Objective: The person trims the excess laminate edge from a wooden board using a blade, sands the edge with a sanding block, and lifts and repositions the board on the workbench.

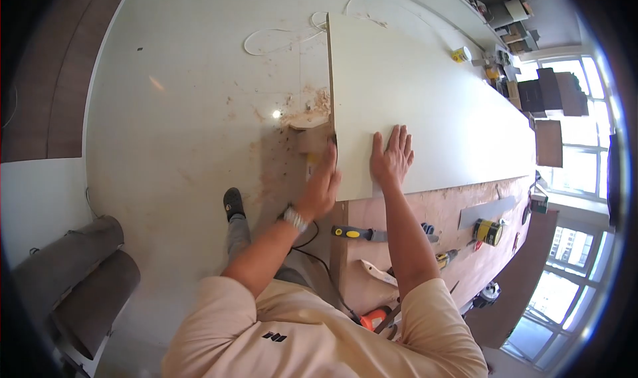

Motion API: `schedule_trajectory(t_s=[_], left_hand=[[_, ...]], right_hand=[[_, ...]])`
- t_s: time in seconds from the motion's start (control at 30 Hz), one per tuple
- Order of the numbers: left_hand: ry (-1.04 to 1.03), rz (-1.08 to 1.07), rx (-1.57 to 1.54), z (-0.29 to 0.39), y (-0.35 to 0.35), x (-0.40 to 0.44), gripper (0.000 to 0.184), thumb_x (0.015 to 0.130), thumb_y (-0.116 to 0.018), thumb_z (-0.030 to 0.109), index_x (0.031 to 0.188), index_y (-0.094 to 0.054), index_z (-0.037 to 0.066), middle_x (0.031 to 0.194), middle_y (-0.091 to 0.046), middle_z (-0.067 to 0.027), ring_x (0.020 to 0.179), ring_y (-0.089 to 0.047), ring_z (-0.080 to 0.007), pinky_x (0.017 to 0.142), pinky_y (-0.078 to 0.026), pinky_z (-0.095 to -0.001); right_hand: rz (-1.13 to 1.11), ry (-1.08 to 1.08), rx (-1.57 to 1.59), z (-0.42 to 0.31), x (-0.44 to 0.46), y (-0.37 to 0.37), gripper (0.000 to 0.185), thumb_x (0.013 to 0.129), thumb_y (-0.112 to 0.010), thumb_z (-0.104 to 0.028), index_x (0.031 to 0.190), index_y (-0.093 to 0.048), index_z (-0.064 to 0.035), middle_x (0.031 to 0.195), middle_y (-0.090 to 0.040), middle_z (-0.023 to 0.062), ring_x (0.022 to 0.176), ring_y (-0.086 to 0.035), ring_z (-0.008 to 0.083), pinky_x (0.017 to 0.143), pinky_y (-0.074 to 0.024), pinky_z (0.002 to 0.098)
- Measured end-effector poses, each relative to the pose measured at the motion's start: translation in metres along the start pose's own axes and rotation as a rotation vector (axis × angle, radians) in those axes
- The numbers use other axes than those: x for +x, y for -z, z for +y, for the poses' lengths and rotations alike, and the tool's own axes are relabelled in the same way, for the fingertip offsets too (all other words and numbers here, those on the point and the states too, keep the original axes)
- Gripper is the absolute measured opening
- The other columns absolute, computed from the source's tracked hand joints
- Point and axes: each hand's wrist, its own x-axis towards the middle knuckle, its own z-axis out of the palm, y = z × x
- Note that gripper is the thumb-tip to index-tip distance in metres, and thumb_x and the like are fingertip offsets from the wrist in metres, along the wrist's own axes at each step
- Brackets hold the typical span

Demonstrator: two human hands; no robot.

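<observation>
A large pale board (432, 92) lies flat on a wooden workbench (372, 272), its left side jutting past the bench. My right hand (393, 159) rests palm down on the board's top near the front, fingers stretched out. Along the left edge of the board, my left hand (321, 187) is set with its fingers extended against that edge; their tips are partly hidden. Neither hand holds a tool. Just in front of the board, a handsaw with a grey and yellow handle (352, 233) lies on the bench, partly beneath my right forearm.
A tin (488, 232), a metal sheet (487, 212), a drill (444, 258) and an orange-handled tool (376, 317) are on the bench. Wood shavings (319, 102) and a white cable (266, 42) lie on the floor. Dark rolls (96, 298) stand at the left.
</observation>
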Motion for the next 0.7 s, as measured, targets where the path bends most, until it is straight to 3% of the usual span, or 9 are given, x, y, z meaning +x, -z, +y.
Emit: schedule_trajectory(t_s=[0.1, 0.3, 0.4, 0.5, 0.57, 0.7], left_hand=[[0.04, -0.045, -0.02, 0.003, -0.014, -0.047, 0.059, 0.103, -0.038, 0.016, 0.154, -0.012, 0.0, 0.157, -0.016, -0.0272, 0.147, -0.018, -0.0389, 0.12, -0.018, -0.0417], [-0.025, 0.087, -0.063, -0.019, 0.002, 0.04, 0.059, 0.102, -0.037, 0.013, 0.154, -0.012, 0.001, 0.157, -0.016, -0.0286, 0.146, -0.017, -0.0415, 0.12, -0.016, -0.044], [0.017, -0.019, -0.094, -0.002, -0.008, -0.024, 0.059, 0.102, -0.037, 0.013, 0.154, -0.012, 0.0, 0.157, -0.014, -0.0291, 0.146, -0.015, -0.042, 0.12, -0.016, -0.0446], [0.003, 0.021, -0.138, 0.005, -0.018, -0.04, 0.059, 0.102, -0.037, 0.014, 0.154, -0.011, 0.0, 0.158, -0.013, -0.0281, 0.147, -0.014, -0.0419, 0.12, -0.015, -0.0447], [0.006, 0.055, -0.123, -0.008, -0.006, 0.018, 0.06, 0.103, -0.036, 0.019, 0.153, -0.01, -0.002, 0.159, -0.01, -0.0269, 0.148, -0.013, -0.0391, 0.12, -0.015, -0.0432], [0.11, 0.124, -0.151, -0.034, 0.053, 0.147, 0.064, 0.105, -0.031, 0.037, 0.149, -0.018, -0.008, 0.155, -0.022, -0.0283, 0.146, -0.022, -0.033, 0.119, -0.02, -0.0355]], right_hand=[[0.007, -0.002, -0.007, -0.001, 0.0, -0.002, 0.076, 0.097, -0.032, -0.058, 0.153, -0.025, -0.0074, 0.162, -0.018, 0.0087, 0.15, -0.011, 0.0267, 0.121, -0.0083, 0.0467], [-0.011, -0.009, -0.005, -0.003, -0.001, 0.0, 0.076, 0.098, -0.032, -0.059, 0.154, -0.024, -0.0075, 0.162, -0.018, 0.009, 0.15, -0.011, 0.0274, 0.12, -0.0082, 0.0468], [-0.005, -0.007, -0.031, -0.002, 0.001, -0.003, 0.076, 0.098, -0.031, -0.059, 0.154, -0.024, -0.0074, 0.162, -0.018, 0.0086, 0.15, -0.011, 0.0266, 0.121, -0.0084, 0.0465], [-0.002, 0.008, -0.022, -0.001, -0.001, -0.001, 0.076, 0.098, -0.031, -0.059, 0.154, -0.024, -0.0079, 0.162, -0.018, 0.008, 0.15, -0.011, 0.0261, 0.121, -0.008, 0.0462], [-0.002, -0.002, -0.021, 0.001, -0.003, -0.004, 0.075, 0.098, -0.031, -0.059, 0.153, -0.025, -0.0083, 0.162, -0.018, 0.0078, 0.15, -0.011, 0.0261, 0.121, -0.008, 0.0461], [0.003, -0.001, -0.017, 0.001, 0.001, -0.005, 0.075, 0.098, -0.032, -0.058, 0.153, -0.025, -0.0089, 0.162, -0.018, 0.0075, 0.15, -0.011, 0.0259, 0.121, -0.0084, 0.0462]])
